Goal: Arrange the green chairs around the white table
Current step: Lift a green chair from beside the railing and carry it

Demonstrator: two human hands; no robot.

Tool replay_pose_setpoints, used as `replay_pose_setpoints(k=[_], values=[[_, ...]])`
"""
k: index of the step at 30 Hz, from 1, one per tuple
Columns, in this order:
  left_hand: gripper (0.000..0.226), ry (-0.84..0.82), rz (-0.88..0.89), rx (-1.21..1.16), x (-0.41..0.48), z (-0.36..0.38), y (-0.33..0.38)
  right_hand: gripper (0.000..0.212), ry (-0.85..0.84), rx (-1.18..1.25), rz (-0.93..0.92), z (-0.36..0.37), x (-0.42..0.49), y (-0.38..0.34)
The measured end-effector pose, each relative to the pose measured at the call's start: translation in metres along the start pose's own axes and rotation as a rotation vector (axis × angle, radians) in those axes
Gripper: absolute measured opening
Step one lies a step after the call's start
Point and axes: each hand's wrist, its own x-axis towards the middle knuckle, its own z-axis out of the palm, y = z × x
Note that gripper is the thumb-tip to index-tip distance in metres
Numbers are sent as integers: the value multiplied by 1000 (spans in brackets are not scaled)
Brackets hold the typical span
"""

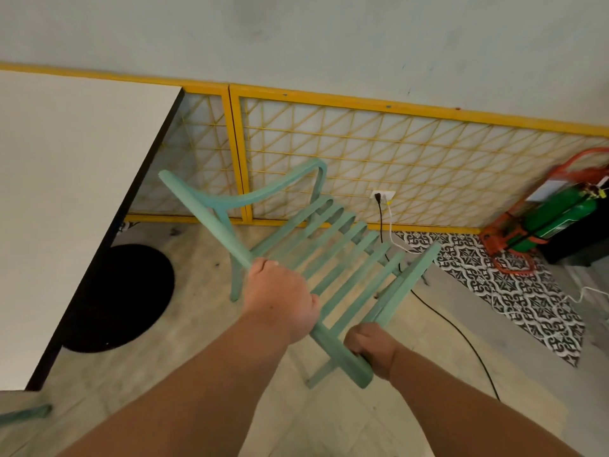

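Observation:
A green slatted wooden chair (333, 252) is tilted in front of me, its back rail toward me and its legs partly off the floor. My left hand (280, 295) grips the chair's left upright. My right hand (370, 347) is closed around the near corner of the frame, low on the right. The white table (66, 192) with a dark edge fills the left side, its round black base (125, 298) on the floor beneath it. The chair is apart from the table, to its right.
A yellow lattice panel (362, 153) runs along the wall behind. A black cable (461, 331) and a white cable trail from a wall socket (382, 194) across the floor. A green cylinder in an orange trolley (557, 216) stands right. Part of another green chair (26, 415) shows bottom left.

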Motion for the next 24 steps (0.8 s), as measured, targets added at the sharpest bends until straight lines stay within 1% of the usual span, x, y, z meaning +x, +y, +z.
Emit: replay_pose_setpoints(k=[2,4,6,8,9,10,12,13,14,15,16,17,18,19,20,21,22,24], values=[[49,-3,-2,-31,-1,-2,9,23,27,29,12,-7,-6,0],[47,1,-7,-51,0,-2,11,25,13,-1,57,-12,-13,-4],[47,-3,-13,-50,1,-3,9,26,-52,-76,111,-19,-23,-22],[49,-15,-10,-32,0,-4,8,29,-116,-249,119,-25,-31,-44],[50,-25,-9,-18,0,-6,8,32,-109,-314,102,-29,-36,-55],[50,-36,-3,-2,1,-7,9,31,-67,-305,82,-32,-44,-71],[49,-56,24,16,3,-10,9,24,-10,-218,-17,-30,-63,-102],[47,-71,48,33,4,-11,8,24,4,-196,-68,-25,-74,-117],[44,-71,86,61,5,-12,6,27,3,-217,-107,-15,-84,-127],[39,-63,133,83,6,-14,3,38,19,-254,-123,-2,-91,-132],[35,-66,181,77,9,-15,-2,54,68,-258,-106,11,-95,-134],[33,-87,223,30,11,-16,-7,68,154,-287,-60,24,-99,-132],[34,-124,257,-37,15,-17,-14,73,224,-377,-65,33,-98,-129],[35,-162,281,-109,17,-19,-22,70,263,-477,-88,37,-95,-126],[38,-197,295,-157,21,-21,-33,63,264,-513,-100,38,-91,-124],[48,-211,289,-162,27,-24,-47,57,238,-514,-89,35,-88,-125],[64,-219,263,-116,33,-29,-62,55,211,-500,-77,31,-84,-125],[97,-260,191,72,44,-42,-88,55,188,-490,-34,26,-75,-125]])
